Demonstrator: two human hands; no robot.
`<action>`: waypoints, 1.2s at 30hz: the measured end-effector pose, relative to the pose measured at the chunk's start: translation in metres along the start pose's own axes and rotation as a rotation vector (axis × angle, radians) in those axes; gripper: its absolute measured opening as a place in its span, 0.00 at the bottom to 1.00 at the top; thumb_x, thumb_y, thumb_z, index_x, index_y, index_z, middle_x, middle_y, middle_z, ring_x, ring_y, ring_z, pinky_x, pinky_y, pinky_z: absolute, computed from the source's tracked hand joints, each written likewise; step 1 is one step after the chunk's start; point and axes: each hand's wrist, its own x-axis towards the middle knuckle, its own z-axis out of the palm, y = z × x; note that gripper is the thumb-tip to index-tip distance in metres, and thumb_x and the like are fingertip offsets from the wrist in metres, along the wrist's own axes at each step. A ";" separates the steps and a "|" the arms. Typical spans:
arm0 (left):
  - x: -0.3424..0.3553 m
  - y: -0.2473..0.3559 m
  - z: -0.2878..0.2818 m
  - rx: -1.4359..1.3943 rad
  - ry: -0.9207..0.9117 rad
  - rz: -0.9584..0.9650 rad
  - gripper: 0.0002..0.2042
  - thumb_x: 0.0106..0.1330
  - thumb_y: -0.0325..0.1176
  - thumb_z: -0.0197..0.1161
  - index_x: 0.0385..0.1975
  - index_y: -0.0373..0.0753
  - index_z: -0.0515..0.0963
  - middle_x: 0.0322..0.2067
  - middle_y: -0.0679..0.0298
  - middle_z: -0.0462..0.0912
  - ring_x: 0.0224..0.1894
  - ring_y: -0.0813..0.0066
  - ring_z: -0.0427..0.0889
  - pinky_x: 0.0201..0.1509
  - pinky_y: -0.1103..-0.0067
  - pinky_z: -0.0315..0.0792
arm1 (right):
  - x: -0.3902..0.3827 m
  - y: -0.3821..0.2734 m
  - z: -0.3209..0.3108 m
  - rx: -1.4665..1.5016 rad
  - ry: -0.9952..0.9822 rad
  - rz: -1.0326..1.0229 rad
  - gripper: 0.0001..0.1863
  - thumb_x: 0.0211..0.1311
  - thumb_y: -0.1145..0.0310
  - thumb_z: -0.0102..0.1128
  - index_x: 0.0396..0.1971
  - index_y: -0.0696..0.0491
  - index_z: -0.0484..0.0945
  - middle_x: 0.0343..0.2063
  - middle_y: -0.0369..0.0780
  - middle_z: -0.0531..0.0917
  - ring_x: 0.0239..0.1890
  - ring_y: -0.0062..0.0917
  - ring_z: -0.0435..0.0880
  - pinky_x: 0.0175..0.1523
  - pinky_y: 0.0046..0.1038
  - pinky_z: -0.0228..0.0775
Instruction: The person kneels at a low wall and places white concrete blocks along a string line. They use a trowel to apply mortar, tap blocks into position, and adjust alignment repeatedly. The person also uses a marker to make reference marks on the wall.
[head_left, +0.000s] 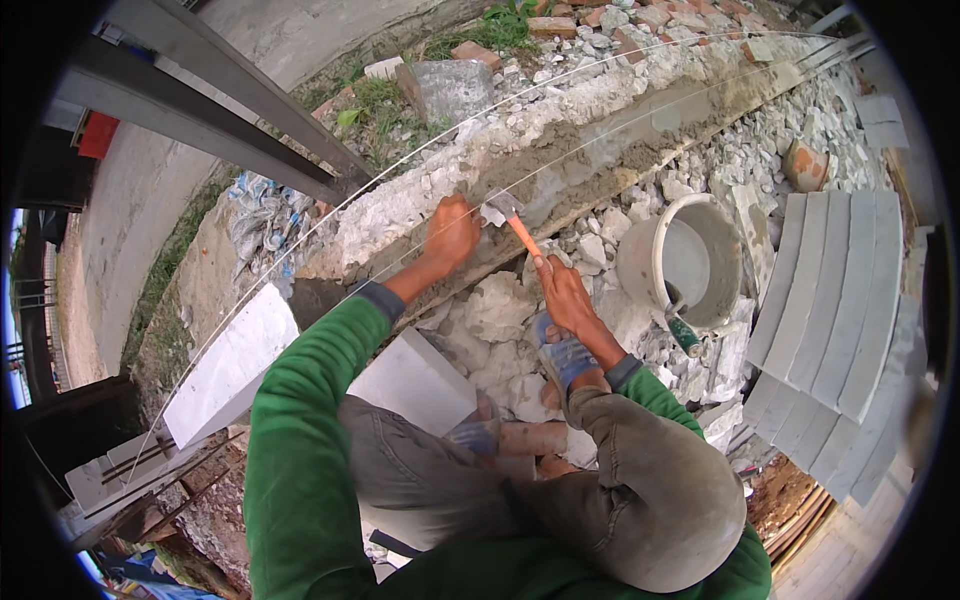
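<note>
A hammer-like tool [521,233] with an orange handle and grey head slants up and leftward, its head at a long strip of rough grey mortar [602,158] running toward upper right.

Right fingers [546,268] round orange-handled tool [524,237]; left fingers [455,207] near tool head [506,205]. Mortar strip [600,148] beyond right fingers; bucket [640,255] to their right.
</note>
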 end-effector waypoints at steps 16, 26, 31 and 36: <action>0.003 0.002 0.001 0.029 -0.019 -0.082 0.10 0.66 0.32 0.63 0.36 0.33 0.89 0.44 0.47 0.85 0.55 0.44 0.81 0.62 0.57 0.74 | 0.006 -0.003 -0.006 -0.060 0.010 -0.077 0.31 0.85 0.47 0.41 0.39 0.64 0.74 0.25 0.62 0.81 0.33 0.64 0.81 0.38 0.56 0.69; 0.001 -0.003 0.002 -0.008 -0.038 -0.117 0.11 0.65 0.34 0.67 0.36 0.31 0.88 0.42 0.45 0.84 0.52 0.44 0.82 0.60 0.56 0.74 | 0.002 -0.016 -0.009 -0.119 -0.032 -0.040 0.31 0.85 0.46 0.41 0.39 0.64 0.74 0.26 0.63 0.82 0.34 0.65 0.81 0.40 0.57 0.71; 0.000 -0.004 0.001 0.044 -0.027 -0.025 0.11 0.65 0.34 0.68 0.37 0.31 0.87 0.41 0.45 0.83 0.50 0.43 0.82 0.58 0.55 0.75 | 0.000 -0.013 -0.013 -0.104 0.002 0.004 0.32 0.84 0.44 0.40 0.40 0.64 0.74 0.28 0.64 0.82 0.35 0.65 0.82 0.40 0.57 0.71; -0.003 0.006 -0.006 0.025 -0.009 -0.018 0.10 0.65 0.31 0.69 0.36 0.29 0.86 0.40 0.43 0.83 0.50 0.41 0.83 0.56 0.56 0.79 | 0.000 -0.005 -0.017 -0.122 -0.015 0.013 0.34 0.84 0.43 0.39 0.40 0.64 0.75 0.28 0.63 0.82 0.36 0.65 0.81 0.41 0.58 0.71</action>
